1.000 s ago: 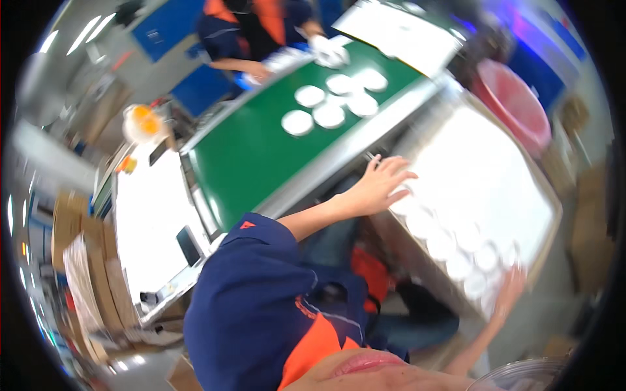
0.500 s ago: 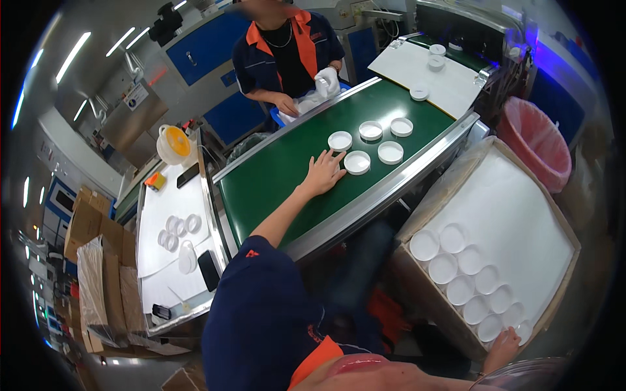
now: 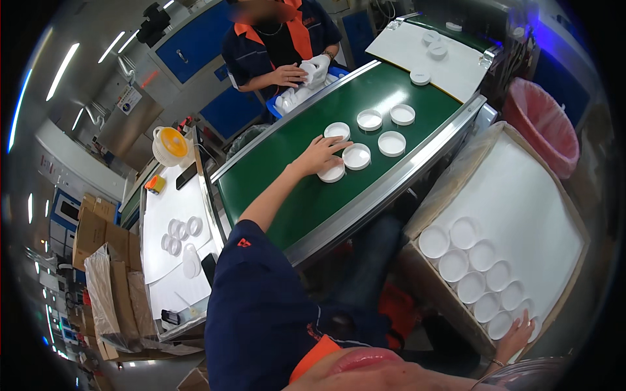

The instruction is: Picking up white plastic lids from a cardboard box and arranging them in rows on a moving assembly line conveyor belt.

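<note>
My left hand (image 3: 318, 156) is over the green conveyor belt, fingers spread among shallow round white lids. Its fingertips touch or nearly touch a far lid (image 3: 338, 131) and a neighbouring lid (image 3: 357, 156). Under the thumb side lies another lid (image 3: 331, 173), partly covered by the hand. Down at the right, my right hand (image 3: 516, 339) reaches into a large carton (image 3: 577, 287). Its fingers are extended at the end of the staggered rows of white lids (image 3: 471, 287), against a lid (image 3: 535, 329) near the carton's wall.
Opposite, a person holds white pieces over a blue bin (image 3: 274, 107). More lids stand on the belt (image 3: 261, 195) and on a white board (image 3: 450, 68) at its far end. A pink-lined bin (image 3: 544, 130) is beyond the carton. A side table (image 3: 163, 267) holds clear rings and phones.
My left hand has shifted slightly left, and a lid now shows under its thumb side. My right hand's fingers have extended. The person opposite has brought both hands together.
</note>
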`<state>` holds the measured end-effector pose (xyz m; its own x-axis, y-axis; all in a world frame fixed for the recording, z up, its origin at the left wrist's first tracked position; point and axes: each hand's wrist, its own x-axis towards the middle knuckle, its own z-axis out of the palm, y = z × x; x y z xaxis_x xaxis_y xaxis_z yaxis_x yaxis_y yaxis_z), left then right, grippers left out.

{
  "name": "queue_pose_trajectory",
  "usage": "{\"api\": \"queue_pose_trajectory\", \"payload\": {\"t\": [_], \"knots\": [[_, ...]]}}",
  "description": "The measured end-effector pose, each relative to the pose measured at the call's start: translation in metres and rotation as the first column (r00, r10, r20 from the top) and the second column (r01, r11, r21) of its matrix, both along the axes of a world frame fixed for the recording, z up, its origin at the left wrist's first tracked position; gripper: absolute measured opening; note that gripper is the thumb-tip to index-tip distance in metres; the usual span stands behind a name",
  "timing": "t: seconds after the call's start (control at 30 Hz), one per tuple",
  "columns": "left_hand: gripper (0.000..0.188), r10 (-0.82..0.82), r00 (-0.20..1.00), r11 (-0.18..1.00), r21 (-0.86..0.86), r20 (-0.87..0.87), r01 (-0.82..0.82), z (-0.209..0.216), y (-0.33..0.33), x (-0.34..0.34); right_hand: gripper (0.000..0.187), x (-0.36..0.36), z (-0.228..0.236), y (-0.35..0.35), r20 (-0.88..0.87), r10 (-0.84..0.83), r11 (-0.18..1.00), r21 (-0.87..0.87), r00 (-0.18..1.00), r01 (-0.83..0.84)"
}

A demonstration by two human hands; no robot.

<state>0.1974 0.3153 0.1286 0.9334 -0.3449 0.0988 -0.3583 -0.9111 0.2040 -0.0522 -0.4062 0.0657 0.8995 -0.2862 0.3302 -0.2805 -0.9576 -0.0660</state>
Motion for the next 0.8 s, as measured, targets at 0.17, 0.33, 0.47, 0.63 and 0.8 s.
{"api": "queue_pose_trajectory", "payload": {"t": [0.17, 0.33, 0.47, 0.63, 0.8], "knots": [[0.057, -0.114, 0.985, 0.991, 0.088, 0.132, 0.103, 0.009, 0.001, 0.003, 0.038, -0.001, 0.004, 0.000, -0.039, -0.004, 0.997, 0.075, 0.999, 0.006], [0.034, -0.129, 0.990, 0.991, 0.023, -0.050, 0.131, 0.009, 0.002, -0.006, 0.038, -0.001, 0.005, 0.001, 0.020, 0.003, 0.989, 0.145, 1.000, -0.006], [0.017, -0.126, 0.990, 0.992, -0.028, -0.058, 0.124, 0.007, 0.002, -0.008, 0.037, -0.001, 0.004, 0.004, 0.062, 0.008, 0.975, 0.219, 0.998, -0.022], [0.015, -0.060, 0.998, 0.997, -0.041, -0.031, 0.058, 0.004, -0.012, -0.021, 0.037, 0.000, 0.005, 0.006, 0.081, 0.024, 0.972, 0.232, 0.996, -0.042], [0.018, 0.140, 0.987, 0.981, -0.120, -0.081, -0.150, 0.006, -0.059, -0.039, 0.037, 0.000, 0.006, 0.007, 0.065, 0.009, 0.973, 0.231, 0.998, -0.024]]}}
